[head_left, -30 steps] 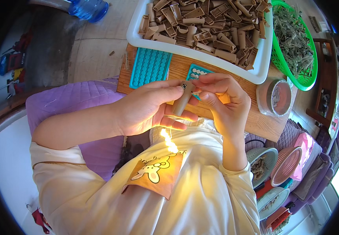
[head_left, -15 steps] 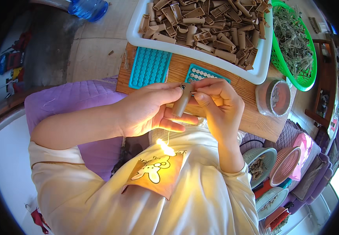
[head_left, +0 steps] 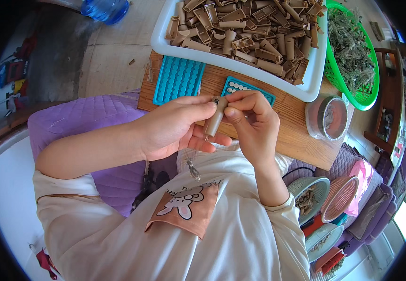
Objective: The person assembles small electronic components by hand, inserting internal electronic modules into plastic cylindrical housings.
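Note:
My left hand and my right hand meet over my lap, both gripping one small brown tube that stands tilted between the fingertips. The left fingers wrap it from the left side, while the right thumb and forefinger pinch its upper part. Just behind the hands, on a wooden board, lie two teal perforated trays, the right one partly hidden by my fingers and holding a few pale round pieces.
A white tub with several brown tubes sits behind the board. A green basket of dried herb stands to its right, a round lidded jar nearer. Bowls and baskets lie at lower right, a purple quilted cushion at left.
The bright spot of light on my shirt has gone. Both hands have stayed together on the tube, which has tilted slightly.

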A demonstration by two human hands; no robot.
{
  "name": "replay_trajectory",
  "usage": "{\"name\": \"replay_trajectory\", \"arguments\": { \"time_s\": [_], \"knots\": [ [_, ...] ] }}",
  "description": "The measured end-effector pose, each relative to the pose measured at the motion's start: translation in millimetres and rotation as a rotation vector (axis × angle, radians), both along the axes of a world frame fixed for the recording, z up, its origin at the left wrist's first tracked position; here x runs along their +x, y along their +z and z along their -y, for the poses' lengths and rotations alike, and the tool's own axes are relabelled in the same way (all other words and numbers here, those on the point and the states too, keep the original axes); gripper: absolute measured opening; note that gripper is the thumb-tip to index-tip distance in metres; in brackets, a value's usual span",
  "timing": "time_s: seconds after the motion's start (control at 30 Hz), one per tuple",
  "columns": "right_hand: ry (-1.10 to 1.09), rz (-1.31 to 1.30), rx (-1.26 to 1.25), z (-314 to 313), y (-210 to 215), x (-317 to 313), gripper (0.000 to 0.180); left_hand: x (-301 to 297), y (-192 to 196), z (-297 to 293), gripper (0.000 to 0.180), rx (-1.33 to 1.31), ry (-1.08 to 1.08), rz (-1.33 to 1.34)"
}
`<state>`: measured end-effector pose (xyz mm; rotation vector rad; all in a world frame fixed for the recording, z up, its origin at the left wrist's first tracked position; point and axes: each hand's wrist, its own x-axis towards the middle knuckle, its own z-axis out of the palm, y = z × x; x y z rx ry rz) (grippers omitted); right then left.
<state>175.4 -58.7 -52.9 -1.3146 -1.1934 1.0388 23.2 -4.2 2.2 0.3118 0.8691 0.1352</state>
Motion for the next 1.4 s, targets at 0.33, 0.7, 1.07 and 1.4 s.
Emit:
{"name": "replay_trajectory", "arguments": {
  "time_s": [0.33, 0.7, 1.07, 1.4],
  "knots": [
    [0.03, -0.004, 0.154, -4.9, 1.8, 2.9, 0.007, 2.4, 6.5, -3.4, 0.033, 0.024, 0.002, -0.009],
    [-0.029, -0.005, 0.054, -1.1, -3.1, -14.6, 0.006, -0.3, 0.7, 0.1, 0.031, 0.008, 0.022, -0.047],
    [-0.163, 0.222, 0.057, 40.4, 5.4, 55.9, 0.023, 2.8, -5.8, 9.8, 0.033, 0.205, -0.159, -0.063],
    [-0.312, 1.308, -1.124, 255.0, 3.0, 290.4, 0.026, -3.4, -6.6, 6.0, 0.018, 0.104, -0.192, -0.114]
  ]
}}
